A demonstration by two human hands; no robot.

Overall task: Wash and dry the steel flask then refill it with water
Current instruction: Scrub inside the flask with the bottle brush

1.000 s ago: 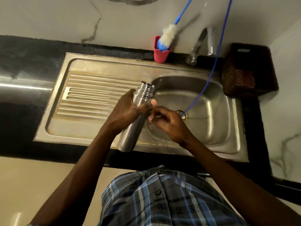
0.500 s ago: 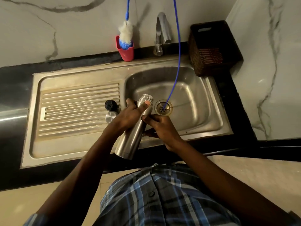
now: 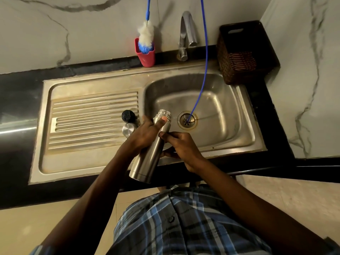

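Steel flask (image 3: 150, 150) lay uncapped and tilted over the sink's (image 3: 239, 115) near rim, left hand (image 3: 147, 133) grasping its neck, right hand (image 3: 181, 147) curled round its body. Washing looked barely begun; next, the mouth needed carrying under the far tap (image 3: 185, 32).

The flask (image 3: 150, 153) is brushed steel with a soft sheen. The sink (image 3: 230, 126) is dull, scuffed stainless metal with a ribbed drainboard (image 3: 92, 122). The basket (image 3: 242, 52) looks dark woven wicker, the cup (image 3: 146, 56) glossy red plastic, the wall (image 3: 73, 24) smooth veined marble.
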